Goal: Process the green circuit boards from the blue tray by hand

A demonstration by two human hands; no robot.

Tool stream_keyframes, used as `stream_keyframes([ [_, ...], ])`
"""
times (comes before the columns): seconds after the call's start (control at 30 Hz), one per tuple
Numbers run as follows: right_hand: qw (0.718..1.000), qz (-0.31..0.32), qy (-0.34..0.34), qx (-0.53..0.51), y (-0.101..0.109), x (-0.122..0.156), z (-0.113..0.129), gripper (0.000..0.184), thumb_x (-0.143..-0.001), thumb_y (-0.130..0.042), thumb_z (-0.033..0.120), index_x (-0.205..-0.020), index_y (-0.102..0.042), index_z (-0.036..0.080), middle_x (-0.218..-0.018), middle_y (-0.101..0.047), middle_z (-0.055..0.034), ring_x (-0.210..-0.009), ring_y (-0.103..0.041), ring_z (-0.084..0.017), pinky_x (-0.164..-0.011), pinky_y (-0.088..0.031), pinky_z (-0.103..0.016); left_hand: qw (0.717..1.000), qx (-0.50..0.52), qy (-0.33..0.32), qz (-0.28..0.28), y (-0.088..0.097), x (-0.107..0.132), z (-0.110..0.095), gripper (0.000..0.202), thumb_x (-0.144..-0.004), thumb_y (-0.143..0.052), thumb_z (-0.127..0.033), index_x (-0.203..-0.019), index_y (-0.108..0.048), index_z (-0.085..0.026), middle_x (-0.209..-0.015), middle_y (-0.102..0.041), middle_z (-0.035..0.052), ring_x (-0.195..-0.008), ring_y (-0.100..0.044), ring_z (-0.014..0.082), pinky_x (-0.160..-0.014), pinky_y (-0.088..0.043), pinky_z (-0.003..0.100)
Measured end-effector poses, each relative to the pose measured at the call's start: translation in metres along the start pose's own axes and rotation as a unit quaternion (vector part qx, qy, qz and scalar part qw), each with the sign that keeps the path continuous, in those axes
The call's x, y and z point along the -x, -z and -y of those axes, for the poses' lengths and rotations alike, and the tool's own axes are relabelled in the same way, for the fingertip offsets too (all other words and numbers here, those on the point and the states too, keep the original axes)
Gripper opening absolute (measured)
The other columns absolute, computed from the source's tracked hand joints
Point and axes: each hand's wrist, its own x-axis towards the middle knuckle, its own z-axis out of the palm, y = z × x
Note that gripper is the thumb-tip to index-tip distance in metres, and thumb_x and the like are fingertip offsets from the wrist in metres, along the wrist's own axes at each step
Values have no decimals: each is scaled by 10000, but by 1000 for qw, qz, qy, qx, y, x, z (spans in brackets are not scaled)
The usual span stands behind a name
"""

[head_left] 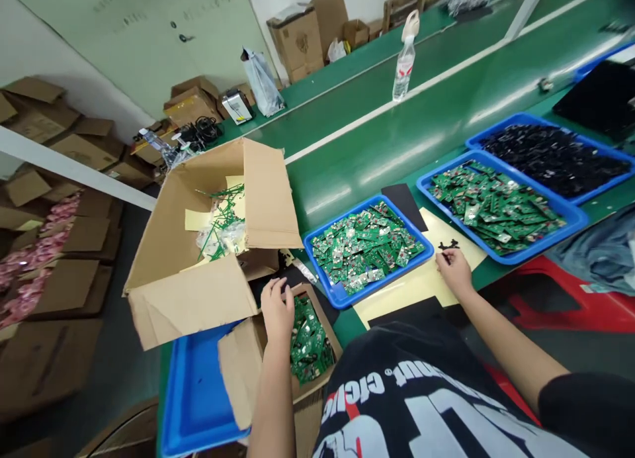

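My left hand (278,307) is at the far-left rim of a small cardboard box (327,329), its fingers loosely bent and apart, with nothing visible in them. Inside that box lie green circuit boards (310,342). My right hand (454,271) is low over a cream paper sheet (411,289), thumb and fingers pinched together. Right by its fingertips are a few small black parts (449,245); whether the pinch holds one is too small to tell. Between my hands stands a blue tray (342,304) full of green circuit boards with silvery parts.
A large open carton (193,312) with green strips stands left, above an empty blue tray (198,392). On the right are another blue tray of boards (520,256) and a tray of black parts (560,150). A water bottle (403,71) stands behind. A red stool (560,292) is beside me.
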Motion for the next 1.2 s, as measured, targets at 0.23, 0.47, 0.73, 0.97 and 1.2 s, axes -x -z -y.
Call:
stream_keyframes([
  [0.23,988,-21,-7,150,-7,5,6,215,-905,-552,323,-1009,-568,135,-884,-580,-21,-773,-561,-144,-742,-479,-326,994,-100,42,5,-19,18,35,232,-906,-484,-313,-988,-604,-133,-1004,-628,74,-973,-580,208,-933,-422,452],
  [0.47,973,-15,19,228,-8,6,10,203,-912,-539,307,-1021,-560,136,-856,-571,-12,-742,-552,-137,-721,-474,-314,986,-141,80,-24,-39,20,30,206,-893,-513,-320,-902,-616,-142,-985,-617,55,-994,-551,209,-959,-385,463],
  [0.73,963,-11,30,269,-6,7,12,208,-908,-535,316,-1017,-555,140,-832,-555,-5,-692,-521,-124,-677,-449,-285,986,-145,84,-17,-40,21,33,195,-886,-520,-318,-891,-615,-148,-984,-614,51,-985,-543,205,-963,-372,454],
  [0.97,958,-16,28,286,-6,7,12,201,-904,-542,306,-1014,-563,139,-836,-565,-7,-684,-521,-121,-665,-444,-275,987,-137,85,-20,-40,21,32,210,-890,-504,-326,-883,-610,-145,-977,-605,60,-978,-534,210,-946,-368,441],
  [1.2,956,-10,29,291,-6,7,14,214,-915,-526,321,-1025,-556,139,-840,-563,-9,-698,-530,-125,-679,-455,-286,987,-137,86,-22,-39,20,30,216,-890,-498,-340,-870,-601,-151,-975,-599,55,-960,-528,205,-942,-360,429],
])
